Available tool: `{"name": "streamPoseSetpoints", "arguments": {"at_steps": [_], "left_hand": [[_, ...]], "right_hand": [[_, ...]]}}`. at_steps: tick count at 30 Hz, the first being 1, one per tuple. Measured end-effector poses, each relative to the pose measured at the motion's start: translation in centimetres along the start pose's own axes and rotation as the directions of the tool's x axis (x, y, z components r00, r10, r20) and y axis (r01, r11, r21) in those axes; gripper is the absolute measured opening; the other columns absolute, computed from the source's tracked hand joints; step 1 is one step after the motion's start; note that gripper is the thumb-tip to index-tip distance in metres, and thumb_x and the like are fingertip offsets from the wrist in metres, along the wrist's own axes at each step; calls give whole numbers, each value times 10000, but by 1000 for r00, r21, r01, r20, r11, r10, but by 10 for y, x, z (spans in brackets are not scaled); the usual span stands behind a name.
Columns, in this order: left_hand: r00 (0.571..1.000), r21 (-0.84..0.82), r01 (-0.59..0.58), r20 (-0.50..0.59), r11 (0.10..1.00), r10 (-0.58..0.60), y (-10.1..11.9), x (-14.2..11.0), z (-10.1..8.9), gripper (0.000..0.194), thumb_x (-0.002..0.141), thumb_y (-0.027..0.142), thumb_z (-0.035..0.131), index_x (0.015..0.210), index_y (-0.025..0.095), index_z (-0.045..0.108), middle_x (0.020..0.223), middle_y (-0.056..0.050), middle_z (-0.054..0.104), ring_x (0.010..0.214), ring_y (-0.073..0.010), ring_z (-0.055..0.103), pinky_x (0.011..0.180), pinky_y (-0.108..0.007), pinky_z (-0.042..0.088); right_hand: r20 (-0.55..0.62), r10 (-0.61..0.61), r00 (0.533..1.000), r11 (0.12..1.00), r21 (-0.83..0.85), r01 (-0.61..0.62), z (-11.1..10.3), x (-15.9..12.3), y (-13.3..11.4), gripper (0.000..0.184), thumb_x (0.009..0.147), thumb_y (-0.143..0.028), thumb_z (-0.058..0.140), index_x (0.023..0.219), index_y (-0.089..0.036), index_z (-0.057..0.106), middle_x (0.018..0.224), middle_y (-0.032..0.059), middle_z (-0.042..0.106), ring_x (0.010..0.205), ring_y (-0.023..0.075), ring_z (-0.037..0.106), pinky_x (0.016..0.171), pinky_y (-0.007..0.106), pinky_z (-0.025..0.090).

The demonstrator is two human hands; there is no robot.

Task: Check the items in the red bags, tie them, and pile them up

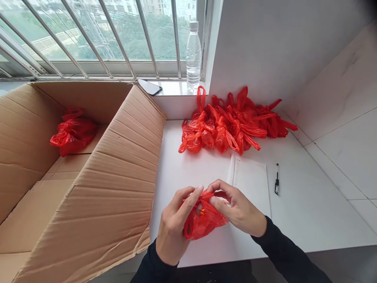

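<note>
A red plastic bag [206, 226] is between my two hands, just above the front of the white table [188, 173]. My left hand [178, 220] grips its left side, with thumb and fingers near the top. My right hand [235, 206] pinches the bag's upper right edge. Through a gap at the top a small yellow-orange bit shows; I cannot make out what the contents are. Behind my hands sits a pile of tied red plastic bags [222, 133] against the wall.
On the left stands a large open cardboard box [118, 184] with one tied red bag [75, 131] inside. A notebook [256, 177] and a pen [277, 181] lie to the right. The windowsill holds a water bottle [193, 59] and a phone [150, 87].
</note>
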State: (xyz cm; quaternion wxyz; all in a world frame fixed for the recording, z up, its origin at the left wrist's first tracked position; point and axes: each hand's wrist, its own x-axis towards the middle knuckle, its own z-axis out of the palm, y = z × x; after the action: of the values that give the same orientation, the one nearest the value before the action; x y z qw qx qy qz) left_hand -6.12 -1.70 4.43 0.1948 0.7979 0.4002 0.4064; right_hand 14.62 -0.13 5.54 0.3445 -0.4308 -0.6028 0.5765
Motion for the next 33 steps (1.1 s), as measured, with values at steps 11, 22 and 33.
{"name": "streamPoseSetpoints", "arguments": {"at_steps": [11, 22, 33], "left_hand": [[985, -30, -46, -169, 998, 41, 2, -7, 0, 289, 901, -11, 528, 1096, 179, 627, 1029, -72, 588, 872, -146, 638, 707, -234, 549], [987, -34, -54, -152, 998, 48, -6, -18, 1, 264, 910, 34, 535, 1092, 207, 618, 1020, -75, 593, 797, -143, 637, 631, -241, 534], [991, -70, -111, -87, 991, 105, 0, -9, 2, 415, 906, 15, 572, 1295, 162, 563, 1121, -103, 610, 990, -152, 634, 780, -227, 544]], "right_hand": [[144, 84, 986, 989, 110, -100, 3, -1, 3, 332, 1008, -471, 485, 1206, -229, 596, 820, -8, 580, 723, 131, 523, 718, 289, 445], [231, 107, 967, 991, 52, -122, 2, -1, 0, 305, 957, -423, 587, 1171, -213, 643, 823, -5, 608, 736, 132, 545, 715, 286, 448], [24, -30, 999, 956, 292, 22, 5, 1, -4, 162, 1008, -361, 503, 987, -213, 564, 963, 40, 630, 894, 169, 601, 846, 336, 483]]}}
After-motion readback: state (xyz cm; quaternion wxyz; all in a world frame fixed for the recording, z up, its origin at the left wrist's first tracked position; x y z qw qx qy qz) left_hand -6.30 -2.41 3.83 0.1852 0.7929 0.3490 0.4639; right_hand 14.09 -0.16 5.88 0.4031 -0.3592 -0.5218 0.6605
